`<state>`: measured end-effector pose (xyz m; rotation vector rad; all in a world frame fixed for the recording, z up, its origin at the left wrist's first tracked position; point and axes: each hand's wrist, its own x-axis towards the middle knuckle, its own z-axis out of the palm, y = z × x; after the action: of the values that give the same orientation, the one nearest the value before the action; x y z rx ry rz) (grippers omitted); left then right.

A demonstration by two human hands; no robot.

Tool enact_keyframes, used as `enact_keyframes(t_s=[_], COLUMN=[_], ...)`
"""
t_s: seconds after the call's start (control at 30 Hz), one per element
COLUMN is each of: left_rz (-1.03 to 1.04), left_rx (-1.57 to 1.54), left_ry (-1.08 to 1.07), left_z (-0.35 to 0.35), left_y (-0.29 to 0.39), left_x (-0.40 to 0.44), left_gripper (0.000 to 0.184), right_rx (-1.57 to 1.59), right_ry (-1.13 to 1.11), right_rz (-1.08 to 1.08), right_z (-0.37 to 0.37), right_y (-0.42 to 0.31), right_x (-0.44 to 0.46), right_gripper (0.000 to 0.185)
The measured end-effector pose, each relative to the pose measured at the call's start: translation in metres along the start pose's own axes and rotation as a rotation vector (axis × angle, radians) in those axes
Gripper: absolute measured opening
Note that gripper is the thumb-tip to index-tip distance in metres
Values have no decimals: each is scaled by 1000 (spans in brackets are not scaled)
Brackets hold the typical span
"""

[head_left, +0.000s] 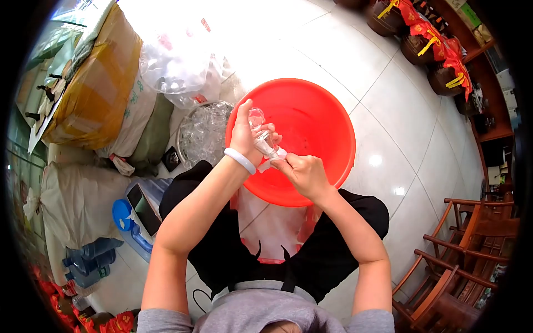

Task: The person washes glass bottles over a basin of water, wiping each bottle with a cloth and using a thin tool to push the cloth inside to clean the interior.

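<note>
My left hand point(244, 133), with a pale bangle on its wrist, is closed around a small clear glass vessel point(265, 142) that has a rounded end and a narrower waist. The vessel is tilted over a red plastic basin point(344, 136). At the vessel's lower end, my right hand point(307, 176) pinches a thin white strip point(265, 165); whether it is cloth, paper or film I cannot tell. Left of the basin stands a round metal bowl point(180, 145) heaped with clear glass pieces point(205, 130). The basin sits in front of my knees.
A clear plastic bag point(172, 69) lies beyond the bowl. Taped cartons point(102, 77) and sacks point(75, 200) line the left. A blue-lidded container point(122, 215) and a phone point(143, 210) are by my left knee. Wooden chairs point(449, 272) and red-covered jars point(419, 47) stand right.
</note>
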<state>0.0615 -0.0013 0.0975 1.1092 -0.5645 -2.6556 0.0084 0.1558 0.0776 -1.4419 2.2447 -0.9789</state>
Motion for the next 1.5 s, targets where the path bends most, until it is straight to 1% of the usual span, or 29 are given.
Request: enact_keyframes(t_s=[0.03, 0.07, 0.1, 0.13, 0.17, 0.23, 0.27, 0.3, 0.33, 0.4, 0.43, 0.47, 0.53, 0.57, 0.63, 0.67, 0.73, 0.77, 0.83, 0.97, 1.03, 1.13, 1.27, 1.33, 1.4, 1.47, 1.5], left_rz=[14, 27, 24, -18, -59, -41, -24, -20, -18, -105, -53, -53, -56, -56, -9, -7, -3, -2, -22, -4, 24, 9, 22, 105, 150, 145, 145], left_rx=[-2, -2, 3, -27, -60, -38, -15, -23, -25, -69, -13, -13, -53, -52, -75, -78, -145, -146, -163, -188, -251, -266, -261, -283, -370, -396, -396], left_ry=[-49, -98, -97, -231, -366, -360, -356, -303, -302, -594, -583, -583, -384, -382, -168, -166, -187, -187, -98, -37, -36, -53, -36, -1, 20, -87, -89], left_z=[0, 1, 3, 6, 9, 12, 15, 22, 19, 12, 13, 13, 13, 13, 13, 10, 5, 3, 3, 4, 2, -1, -2, -2, -10, -23, -24], left_y=[0, 1, 3, 5, 8, 12, 13, 12, 11, 8, 8, 7, 5, 5, 3, 4, 8, 7, 5, 8, 12, 14, 15, 24, 46, 57, 58], left_x=[-2, -4, -6, -9, -12, -15, -17, -19, -17, -11, -13, -13, -11, -11, -9, -7, -2, 0, 1, 1, 4, 6, 6, 7, 10, 13, 12], left_gripper=[47, 48, 48, 48, 49, 49, 49, 50, 50, 51, 50, 50, 49, 49, 48, 48, 48, 48, 49, 50, 48, 48, 48, 50, 50, 51, 51], right_rx=[108, 113, 558, 1001, 1003, 1291, 1290, 1352, 1413, 1469, 1527, 1526, 1227, 1229, 977, 976, 620, 620, 392, 371, 437, 390, 333, 277, 318, 355, 403], right_ry=[42, 48, -83, -219, -219, -429, -431, -481, -533, -532, -528, -528, -302, -303, -68, -72, 66, 65, 112, 161, 197, 167, 171, 162, 165, 170, 163], right_rz=[8, 13, 244, 473, 473, 627, 627, 624, 620, 622, 624, 625, 506, 505, 416, 416, 159, 158, 104, 69, 115, 154, 147, 150, 159, 167, 209], right_z=[2, 3, 1, -1, -6, -16, -17, -17, -16, -12, -10, -9, -5, -2, 7, 12, 17, 18, 17, 12, 17, 20, 20, 15, 10, 5, 3], right_y=[0, -2, -5, -8, -9, -8, -7, -5, -4, 2, 3, 2, -5, -7, -7, 0, 13, 17, 16, 7, 9, 18, 22, 22, 25, 29, 30], right_x=[-1, -1, 0, 1, 2, 5, 5, 5, 5, 5, 5, 4, 2, 1, -1, -1, -2, -3, -4, -2, -3, -6, -9, -13, -22, -28, -29], right_gripper=[40, 40, 40, 40, 40, 40, 40, 41, 41, 43, 44, 44, 46, 46, 46, 46, 43, 43, 39, 37, 38, 38, 39, 39, 38, 37, 37])
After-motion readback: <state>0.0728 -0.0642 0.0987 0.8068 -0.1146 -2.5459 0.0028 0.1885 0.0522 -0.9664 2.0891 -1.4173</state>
